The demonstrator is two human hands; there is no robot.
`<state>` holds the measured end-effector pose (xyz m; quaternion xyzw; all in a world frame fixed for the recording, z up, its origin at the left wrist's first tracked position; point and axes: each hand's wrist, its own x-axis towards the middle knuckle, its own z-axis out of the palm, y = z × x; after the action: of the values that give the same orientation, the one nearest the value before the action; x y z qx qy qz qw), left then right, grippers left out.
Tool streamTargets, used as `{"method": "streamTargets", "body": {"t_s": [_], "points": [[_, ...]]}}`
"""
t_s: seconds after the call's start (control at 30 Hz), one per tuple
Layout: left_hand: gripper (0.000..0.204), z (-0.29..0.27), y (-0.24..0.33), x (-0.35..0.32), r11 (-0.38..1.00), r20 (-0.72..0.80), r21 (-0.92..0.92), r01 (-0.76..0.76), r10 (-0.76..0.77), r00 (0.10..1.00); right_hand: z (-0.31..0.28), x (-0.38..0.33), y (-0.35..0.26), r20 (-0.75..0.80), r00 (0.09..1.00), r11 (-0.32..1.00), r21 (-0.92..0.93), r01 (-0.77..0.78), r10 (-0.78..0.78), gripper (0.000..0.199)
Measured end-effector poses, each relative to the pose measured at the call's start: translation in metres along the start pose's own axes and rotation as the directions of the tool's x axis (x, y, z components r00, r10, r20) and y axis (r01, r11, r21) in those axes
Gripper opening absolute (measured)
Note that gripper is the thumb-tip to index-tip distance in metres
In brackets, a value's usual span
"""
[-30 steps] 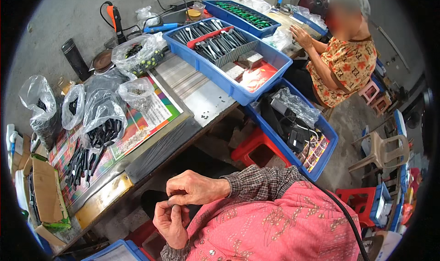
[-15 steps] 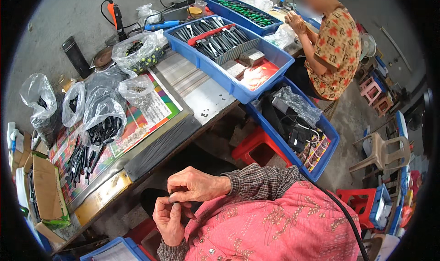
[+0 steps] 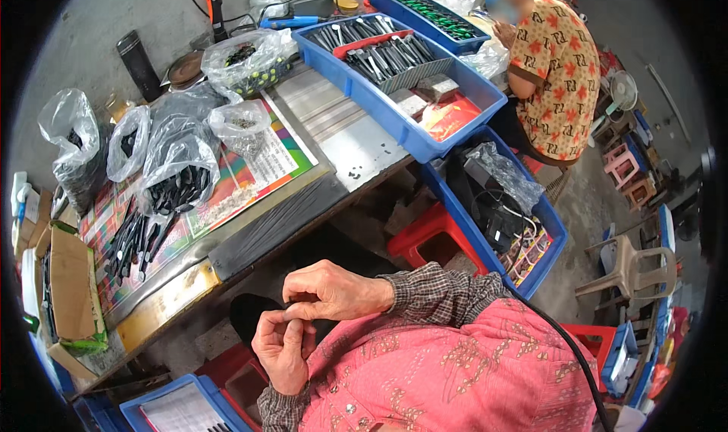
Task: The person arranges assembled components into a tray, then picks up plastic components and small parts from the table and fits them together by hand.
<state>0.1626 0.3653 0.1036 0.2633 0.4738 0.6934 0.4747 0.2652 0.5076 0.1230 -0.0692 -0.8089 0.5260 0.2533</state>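
Left hand [image 3: 282,348] and right hand [image 3: 334,290] pinched together on a tiny dark part [image 3: 290,306], mostly hidden, 6 o'clock of counter [image 3: 250,235].

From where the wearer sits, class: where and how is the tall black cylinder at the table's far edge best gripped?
Grip the black cylinder around its middle, from its right. It stands upright, slim and round, so fingers can wrap it; the plastic bags crowd its left and front.

blue trays on table [image 3: 394,125]: 2 | clear bags (all bulging) [image 3: 178,163]: 6 | people: 2
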Motion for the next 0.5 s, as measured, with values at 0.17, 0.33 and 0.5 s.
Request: {"method": "streamTargets", "body": {"t_s": [0.17,0.33,0.5], "points": [[0.010,-0.004,0.001,-0.003,1.000,-0.024,0.025,0.010,-0.009,1.000,0.003,0.005,-0.001,0.056,0.997,0.995,0.076,-0.064,0.060,0.016],[0.004,-0.001,0.005,0.002,0.998,-0.039,0.025,0.056,-0.055,0.998,-0.001,0.010,-0.001,0.052,0.993,0.992,0.065,-0.109,0.106,0.022],[0.008,-0.005,0.007,0.002,0.997,-0.020,-0.032,0.068,-0.068,0.997,-0.005,0.014,-0.010,0.095,0.987,0.992,-0.006,-0.127,0.127,0.018]]}}
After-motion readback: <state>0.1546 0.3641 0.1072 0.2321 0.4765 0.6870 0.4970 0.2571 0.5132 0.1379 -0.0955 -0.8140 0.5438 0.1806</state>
